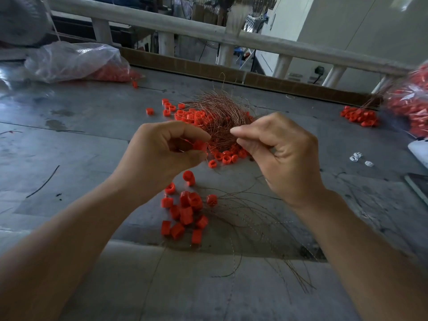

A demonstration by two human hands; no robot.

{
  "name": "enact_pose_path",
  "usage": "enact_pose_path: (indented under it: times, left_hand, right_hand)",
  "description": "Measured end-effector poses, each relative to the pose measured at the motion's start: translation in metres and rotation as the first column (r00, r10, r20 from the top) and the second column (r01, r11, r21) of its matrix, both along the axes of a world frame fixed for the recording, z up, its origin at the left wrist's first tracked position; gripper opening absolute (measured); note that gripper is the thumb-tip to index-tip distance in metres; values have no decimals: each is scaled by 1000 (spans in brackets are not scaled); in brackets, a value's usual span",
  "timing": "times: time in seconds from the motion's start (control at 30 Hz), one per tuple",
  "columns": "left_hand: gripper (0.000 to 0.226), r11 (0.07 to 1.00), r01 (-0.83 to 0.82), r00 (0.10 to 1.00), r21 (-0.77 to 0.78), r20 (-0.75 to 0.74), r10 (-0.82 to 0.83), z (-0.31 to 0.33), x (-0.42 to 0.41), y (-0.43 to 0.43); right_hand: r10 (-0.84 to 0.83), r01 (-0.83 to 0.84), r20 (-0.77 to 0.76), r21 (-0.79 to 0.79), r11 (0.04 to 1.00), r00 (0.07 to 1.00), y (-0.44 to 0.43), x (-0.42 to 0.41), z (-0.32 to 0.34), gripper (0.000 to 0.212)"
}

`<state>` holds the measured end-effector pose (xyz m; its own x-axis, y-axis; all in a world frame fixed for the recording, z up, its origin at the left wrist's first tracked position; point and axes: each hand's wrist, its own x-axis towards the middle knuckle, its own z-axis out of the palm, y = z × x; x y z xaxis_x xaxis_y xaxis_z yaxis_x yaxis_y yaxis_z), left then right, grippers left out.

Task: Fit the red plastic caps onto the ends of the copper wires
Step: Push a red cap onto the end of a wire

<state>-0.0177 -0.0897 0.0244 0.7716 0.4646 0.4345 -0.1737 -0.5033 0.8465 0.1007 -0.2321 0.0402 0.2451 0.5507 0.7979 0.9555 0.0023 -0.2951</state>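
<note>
Head view. A grey, stained worktable (81, 140) fills the frame, with a pale railing (185, 26) running across the top and a workshop floor behind it. A clear plastic bag (69, 59) of red caps lies at upper left and a second bag (412, 100) at the right edge. I take both to be stock kept within arm's reach.

At centre sits a tangle of copper wires (220, 112) ringed by loose red caps (190, 115), so wire and cap can be drawn from one spot. The left hand (162, 149), left of centre, pinches one red cap (200, 145) between thumb and curled fingers. The cap is turned towards the other hand, as I read it to offer its opening.

The right hand (278, 149), right of centre, has forefinger and thumb closed in a fine pinch aimed at that cap, the other fingers curled. I judge that it holds a single strand (234, 135), though from my monitor the strand is too thin to confirm. The two hands are near each other but apart, and the cap is not yet seated.

At lower centre a cluster of capped wires (185, 212) lies with its caps bunched together and its strands trailing to the lower right, apparently the finished pile. A small heap of caps (359, 117) and a few white scraps (356, 156) lie to the right.
</note>
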Motion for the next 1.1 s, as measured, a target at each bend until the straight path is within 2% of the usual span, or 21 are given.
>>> enact_pose_path:
  times: [0.1, 0.23, 0.43, 0.57, 0.73, 0.8, 0.93, 1.1]
  left_hand:
    - [26, 995, 30, 999, -97, 35, -26, 2, 0, -2]
    - [22, 994, 52, 998, -93, 30, -50, 4, -1, -5]
    - [24, 995, 60, 998, -75, 18, -59, 7, -2, -8]
    - [24, 992, 92, 996, -84, 11, -92, 8, -4, -10]
    - [30, 977, 136, 990, -162, 44, -131, 9, -5, -12]
    - [30, 969, 163, 986, -183, 63, -154, 10, -5, -12]
    - [29, 966, 166, 985, -197, 83, -153, 12, -5, -11]
    - [30, 951, 212, 975, -226, 115, -190, 13, -8, -13]
  right_hand:
    - [25, -25, -4, 4, 1000, 1000, -3, -7, 6, 8]
    - [15, -15, 6, -43, 999, 1000, -3, -11, 7, 5]
    - [11, -17, -54, -107, 994, 999, -4, -12, 5, 14]
    - [30, -41, -92, -111, 993, 995, -4, -14, 7, 6]
    - [46, -59, -112, -112, 992, 993, -4, -18, 7, 10]
    - [64, -83, -160, -112, 990, 985, -4, -19, 7, 13]
    - [148, -181, -348, -66, 981, 926, -4, -22, 10, 22]
    - [123, -181, -389, -115, 977, 913, -3, -25, 9, 33]
